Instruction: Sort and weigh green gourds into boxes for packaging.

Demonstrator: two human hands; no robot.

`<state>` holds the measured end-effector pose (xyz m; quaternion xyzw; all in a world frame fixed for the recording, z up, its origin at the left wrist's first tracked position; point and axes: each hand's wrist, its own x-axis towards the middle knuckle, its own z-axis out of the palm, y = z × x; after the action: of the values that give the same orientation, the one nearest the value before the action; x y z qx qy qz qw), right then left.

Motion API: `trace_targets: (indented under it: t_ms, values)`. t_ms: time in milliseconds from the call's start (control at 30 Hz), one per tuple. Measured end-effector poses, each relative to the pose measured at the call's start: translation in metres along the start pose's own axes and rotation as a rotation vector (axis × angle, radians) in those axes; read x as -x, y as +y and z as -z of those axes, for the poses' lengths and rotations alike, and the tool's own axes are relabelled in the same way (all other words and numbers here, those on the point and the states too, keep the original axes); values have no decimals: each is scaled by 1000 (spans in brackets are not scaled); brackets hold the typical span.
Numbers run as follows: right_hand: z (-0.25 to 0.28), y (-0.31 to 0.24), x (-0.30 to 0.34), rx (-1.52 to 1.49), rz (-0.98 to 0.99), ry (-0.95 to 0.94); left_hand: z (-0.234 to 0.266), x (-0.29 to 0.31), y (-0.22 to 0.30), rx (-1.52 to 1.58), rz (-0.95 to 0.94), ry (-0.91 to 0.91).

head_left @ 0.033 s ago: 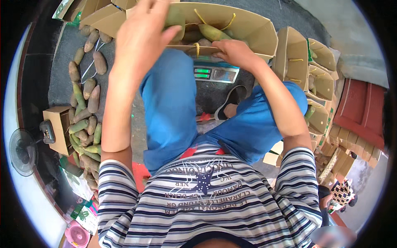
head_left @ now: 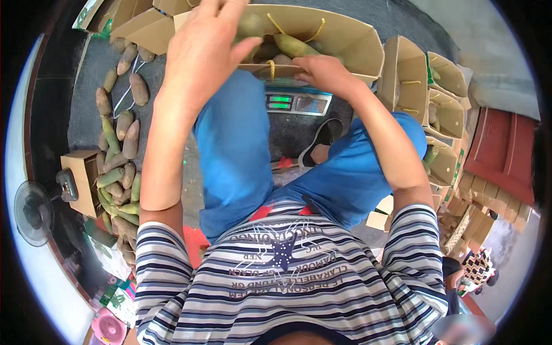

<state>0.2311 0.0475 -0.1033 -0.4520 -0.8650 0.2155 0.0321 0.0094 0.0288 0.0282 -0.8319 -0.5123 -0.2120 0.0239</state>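
Note:
In front of me a long cardboard gift box [head_left: 356,49] with yellow rope handles stands open-topped at the scale [head_left: 299,103], whose display glows green. A long green radish [head_left: 296,46] lies in it among other partly shadowed ones. Over the box's left end, my left hand [head_left: 201,52] is closed around another greenish radish [head_left: 251,26], blurred and partly hidden by the hand. My right hand [head_left: 330,75] grips the box's near rim, with fingers reaching over the edge close to the long radish.
Several loose radishes [head_left: 131,138] lie in a pile on the floor at left, beside a small carton [head_left: 86,192] and a fan [head_left: 31,213]. More boxes [head_left: 411,75] stand at right, several with radishes inside. Another cardboard box [head_left: 141,29] is at upper left.
My left hand and its radish have shifted slightly to the right over the box. My right hand stays at the near rim.

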Motion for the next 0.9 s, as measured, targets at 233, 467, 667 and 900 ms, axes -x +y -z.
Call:
trace_targets:
  t_ms: [233,467,667,900]
  values:
    - [5,-1,3,36,1,9,32,-24,40,63,-24,-71]
    - [37,9,11,-67,-73,184,1,-39,38,-1,-197,-127]
    - [51,5,34,142,-46,335,-75,-28,-24,-26,-174,-441]
    - [50,10,44,173,-30,327,-83,-32,-14,-56,-175,-456]
